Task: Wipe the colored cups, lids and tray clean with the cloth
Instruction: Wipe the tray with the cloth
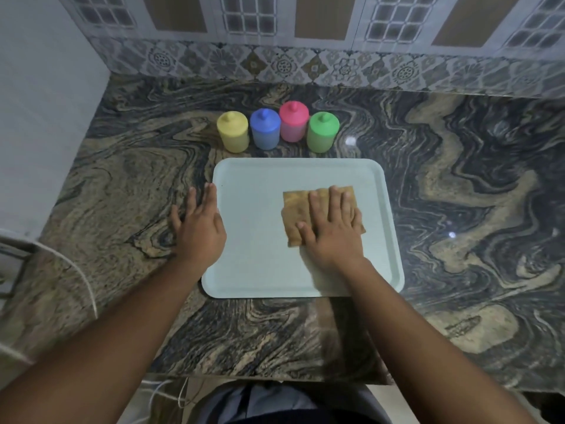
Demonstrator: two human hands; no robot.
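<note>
A pale blue tray [260,270] lies flat on the marble counter. A folded brown cloth [295,215] rests on its right half. My right hand [331,231] presses flat on the cloth, fingers spread. My left hand [198,228] lies flat with fingers apart, across the tray's left rim and the counter beside it. Behind the tray stand lidded cups in a row: yellow [233,132], blue [265,129], pink [293,121] and green [323,132]. All lids sit on their cups.
The patterned marble counter [458,209] spreads widely to the right and left of the tray. A tiled wall [275,64] runs behind the cups. A white wall [39,117] borders the left side. White cables [88,286] hang near the counter's front left.
</note>
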